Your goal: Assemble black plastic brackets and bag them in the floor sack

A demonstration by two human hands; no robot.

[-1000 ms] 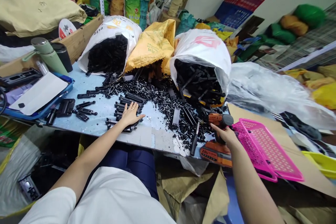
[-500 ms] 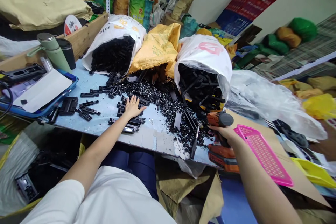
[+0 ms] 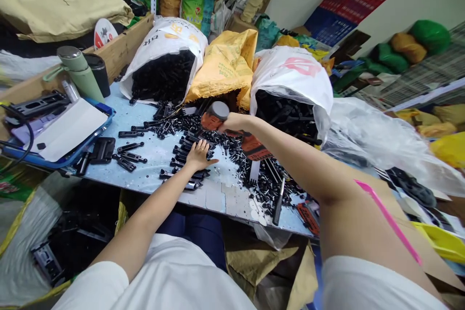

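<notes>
My left hand (image 3: 198,156) lies spread over a row of black plastic parts (image 3: 180,154) set side by side near the table's front edge. Gripped in my right hand (image 3: 232,123) is an orange cordless drill (image 3: 215,115), raised above the table just beyond the row. Its battery end (image 3: 254,147) hangs over a heap of small black screws (image 3: 236,159); the drill's tip is hidden from me. A screwdriver (image 3: 279,202) with a dark handle rests right of the screws. Another orange and black tool or battery (image 3: 308,218) sits at the table's edge, partly behind my right arm.
Two white sacks (image 3: 174,34) (image 3: 294,70) of black parts flank a yellow sack (image 3: 223,63) at the back. A blue tray (image 3: 109,118) with paper and a green flask (image 3: 85,80) stand left. Loose black parts (image 3: 131,152) lie between. A pink basket's rim (image 3: 388,223) shows at right.
My right hand has lifted the drill from the table's right side and carried it left, over to the row of black parts. My left hand stays on the row. The view has shifted slightly.
</notes>
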